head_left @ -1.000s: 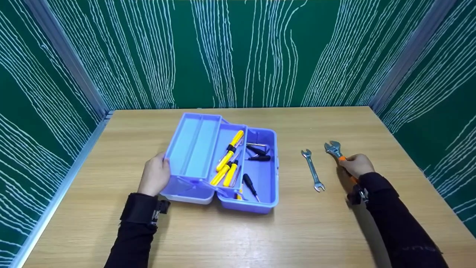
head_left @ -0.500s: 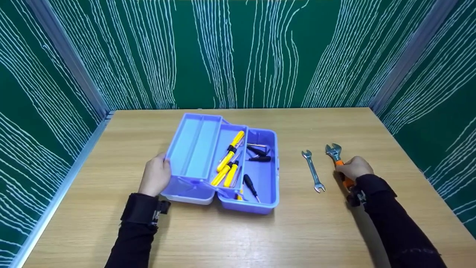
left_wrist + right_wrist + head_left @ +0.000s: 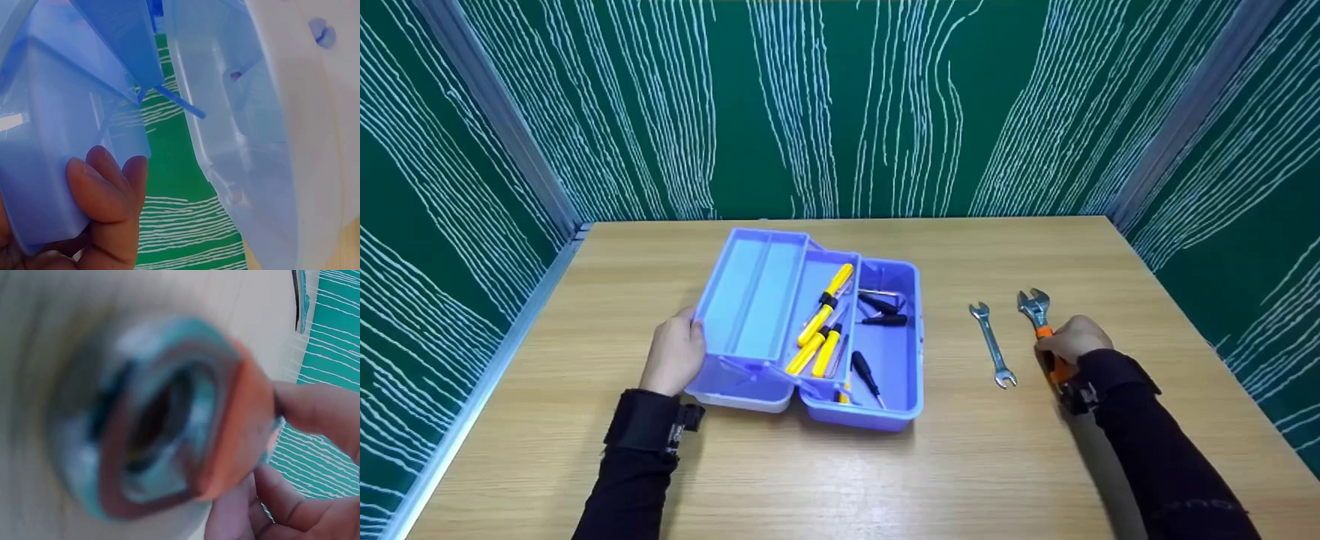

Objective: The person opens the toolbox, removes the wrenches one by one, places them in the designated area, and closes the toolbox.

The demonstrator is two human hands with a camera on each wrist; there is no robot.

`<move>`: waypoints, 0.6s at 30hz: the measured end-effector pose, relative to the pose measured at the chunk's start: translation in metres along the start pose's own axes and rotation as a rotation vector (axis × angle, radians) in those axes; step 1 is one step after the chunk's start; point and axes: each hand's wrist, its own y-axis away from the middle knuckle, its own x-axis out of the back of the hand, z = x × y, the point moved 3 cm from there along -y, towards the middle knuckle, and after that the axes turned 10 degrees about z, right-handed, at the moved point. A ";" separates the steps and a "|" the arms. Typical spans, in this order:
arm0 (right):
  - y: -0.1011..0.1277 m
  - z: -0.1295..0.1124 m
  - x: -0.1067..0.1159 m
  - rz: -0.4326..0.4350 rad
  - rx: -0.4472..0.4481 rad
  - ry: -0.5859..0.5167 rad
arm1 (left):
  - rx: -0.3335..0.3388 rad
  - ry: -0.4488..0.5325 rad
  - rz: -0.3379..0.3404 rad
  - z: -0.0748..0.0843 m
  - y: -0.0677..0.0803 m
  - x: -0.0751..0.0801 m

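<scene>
In the head view, my left hand (image 3: 673, 352) grips the left edge of an open lilac toolbox (image 3: 861, 420). The left wrist view shows curled fingers (image 3: 101, 194) around a corner of its raised tray (image 3: 50, 169). My right hand (image 3: 1076, 339) holds an adjustable wrench (image 3: 1035, 304) by its orange handle, with the metal jaw end pointing away from me. Close up in the right wrist view, thumb and fingers pinch the orange handle (image 3: 242, 433), whose metal end with a hole is blurred. A double open-ended wrench (image 3: 992, 345) lies on the table between toolbox and right hand.
Several yellow-handled screwdrivers (image 3: 826, 351) lie in the toolbox's middle tray. Black-handled tools (image 3: 864, 369) are in the deep right compartment. The left tray (image 3: 754, 292) has a divider. Green walls (image 3: 885, 112) with white lines enclose the wooden table (image 3: 840, 480) at the back and sides.
My right hand and the adjustable wrench have shifted slightly toward me, and the wrench has turned a little straighter. The left hand and toolbox have stayed in place.
</scene>
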 end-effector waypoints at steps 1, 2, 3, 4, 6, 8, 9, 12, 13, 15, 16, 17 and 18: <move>0.002 -0.002 0.001 0.006 -0.008 -0.009 | 0.001 0.000 -0.002 0.000 0.000 0.000; 0.004 -0.005 0.002 0.015 -0.011 -0.019 | 0.004 0.000 -0.003 0.000 -0.001 0.000; 0.006 -0.008 0.004 0.030 0.002 -0.026 | 0.004 -0.002 -0.004 0.000 -0.001 0.000; 0.009 -0.013 0.005 0.043 0.011 -0.037 | 0.006 -0.005 -0.004 -0.001 -0.001 0.000; 0.016 -0.025 0.008 0.081 0.068 -0.046 | 0.008 -0.003 -0.006 -0.001 -0.002 0.000; 0.023 -0.038 0.009 0.111 0.152 -0.069 | 0.008 -0.002 -0.002 -0.001 -0.002 -0.001; 0.027 -0.046 0.009 0.122 0.200 -0.087 | 0.004 -0.001 -0.001 -0.002 -0.002 -0.001; 0.038 -0.067 0.002 0.150 0.332 -0.165 | 0.009 0.006 -0.005 -0.001 -0.001 -0.002; 0.041 -0.073 -0.002 0.152 0.367 -0.194 | 0.012 0.008 -0.006 -0.001 -0.001 -0.002; 0.047 -0.085 -0.012 0.155 0.437 -0.237 | 0.019 0.012 -0.011 0.000 -0.001 -0.002; 0.048 -0.091 -0.019 0.156 0.465 -0.249 | 0.028 0.015 -0.015 0.000 -0.001 -0.002; 0.050 -0.096 -0.026 0.148 0.485 -0.259 | 0.033 0.017 -0.017 0.000 -0.001 -0.001; 0.052 -0.101 -0.033 0.137 0.504 -0.269 | 0.035 0.018 -0.018 0.000 -0.001 -0.001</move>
